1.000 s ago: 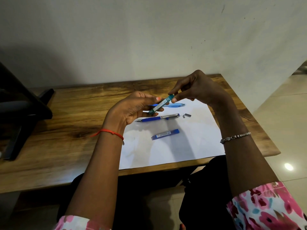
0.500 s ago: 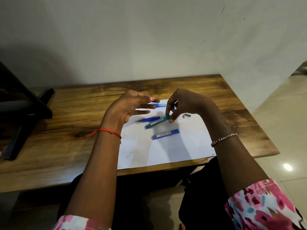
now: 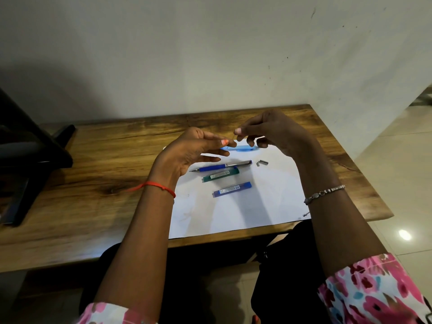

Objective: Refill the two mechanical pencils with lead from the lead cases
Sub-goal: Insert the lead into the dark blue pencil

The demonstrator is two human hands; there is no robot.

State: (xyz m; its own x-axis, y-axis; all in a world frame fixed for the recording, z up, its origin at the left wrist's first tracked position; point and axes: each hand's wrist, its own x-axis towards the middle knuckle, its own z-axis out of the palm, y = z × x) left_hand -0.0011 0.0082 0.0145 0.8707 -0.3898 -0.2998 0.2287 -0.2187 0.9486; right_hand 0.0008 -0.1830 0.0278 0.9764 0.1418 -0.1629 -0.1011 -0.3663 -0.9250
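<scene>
Right hand (image 3: 275,134) pinching thin lead (image 3: 234,139), left hand (image 3: 187,153) just beside, above white paper (image 3: 257,206)

Green case (image 3: 221,174) set down (on paper (image 3: 257,206)); right fingers (image 3: 241,131) now pinch lead (image 3: 234,138).
</scene>
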